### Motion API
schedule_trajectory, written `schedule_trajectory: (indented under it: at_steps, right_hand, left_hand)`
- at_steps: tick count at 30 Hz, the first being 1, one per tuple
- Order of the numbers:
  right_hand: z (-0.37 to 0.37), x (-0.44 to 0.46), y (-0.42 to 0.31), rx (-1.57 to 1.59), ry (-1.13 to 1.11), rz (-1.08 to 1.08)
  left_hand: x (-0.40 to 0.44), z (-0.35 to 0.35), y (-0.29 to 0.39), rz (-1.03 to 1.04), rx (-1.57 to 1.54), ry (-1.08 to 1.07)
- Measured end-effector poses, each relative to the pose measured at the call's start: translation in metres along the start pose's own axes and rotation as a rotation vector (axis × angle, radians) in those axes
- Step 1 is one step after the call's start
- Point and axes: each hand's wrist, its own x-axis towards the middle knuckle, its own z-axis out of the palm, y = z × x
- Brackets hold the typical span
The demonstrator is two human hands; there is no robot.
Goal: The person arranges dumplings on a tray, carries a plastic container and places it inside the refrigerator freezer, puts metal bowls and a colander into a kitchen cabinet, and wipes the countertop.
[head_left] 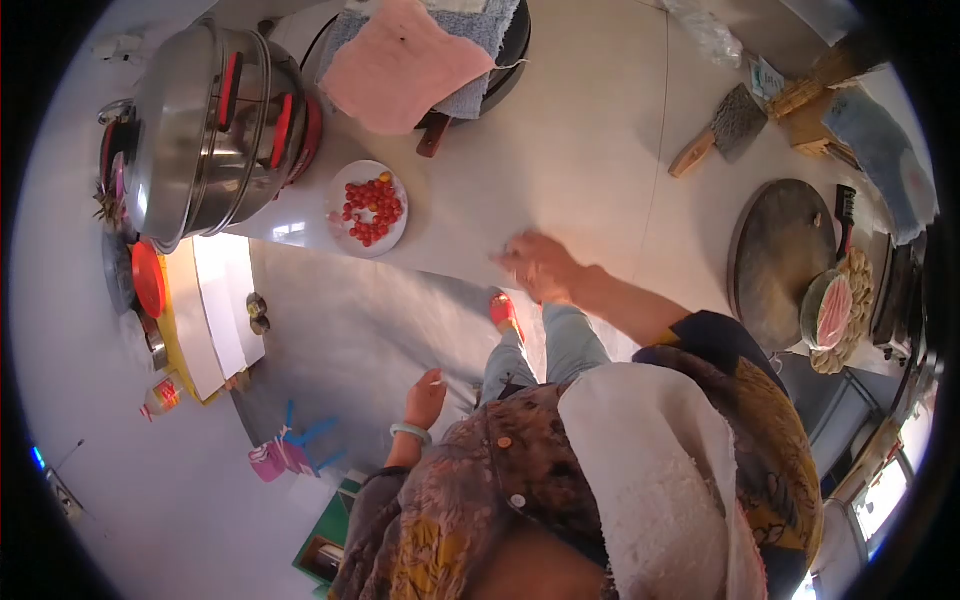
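My right hand is over the front edge of the light countertop. Its fingers look loosely apart and a little blurred, with nothing visible in them. To its left, near the counter edge, is a white plate holding several cherry tomatoes. My left hand, with a pale bangle on the wrist, hangs low beside my body, away from the counter. Its fingers seem curled, but they are too small to make out whether they hold anything.
A large steel steamer pot stands at the left. Behind the plate, a pink cloth covers part of a dark pan. At the right are a cleaver, a round cutting board and a cut watermelon.
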Motion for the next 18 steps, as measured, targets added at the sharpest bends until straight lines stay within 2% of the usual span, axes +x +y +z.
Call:
schedule_trajectory:
  at_steps: [3,4,5,7,8,9,11,13,14,17,18]
  right_hand:
    - [-0.002,0.009,0.011,-0.037,0.201,0.279]
    - [-0.017,0.018,0.041,0.13,0.437,0.361]
    - [-0.05,0.034,0.065,-0.02,0.58,0.337]
    - [-0.116,0.067,0.084,-0.062,0.693,0.583]
    - [-0.134,0.082,0.105,-0.211,0.711,0.53]
    - [-0.134,0.097,0.115,-0.336,0.717,0.634]
    - [-0.114,0.13,0.088,-0.477,0.589,0.801]
    - [-0.084,0.15,0.065,-0.543,0.439,0.793]
    - [-0.07,0.148,0.054,-0.497,0.486,0.761]
    - [-0.02,0.138,0.042,-0.624,0.455,0.655]
    - [-0.01,0.133,0.027,-0.602,0.348,0.608]
  left_hand:
    - [0.02,-0.011,-0.009,0.09,-0.005,0.05]
    - [0.025,-0.014,-0.014,0.122,-0.045,0.079]
    - [0.028,-0.019,-0.02,0.152,-0.083,0.111]
    - [0.036,-0.026,-0.027,0.086,-0.194,0.078]
    - [0.038,-0.028,-0.031,0.06,-0.248,0.058]
    - [0.037,-0.029,-0.037,0.043,-0.309,0.057]
    - [0.035,-0.027,-0.047,0.015,-0.44,0.052]
    - [0.029,-0.02,-0.073,0.048,-0.361,0.072]
    - [0.028,-0.016,-0.087,0.073,-0.322,0.079]
    - [0.01,-0.007,-0.111,-0.022,-0.398,0.072]
    - [0.002,-0.003,-0.124,-0.056,-0.337,0.041]
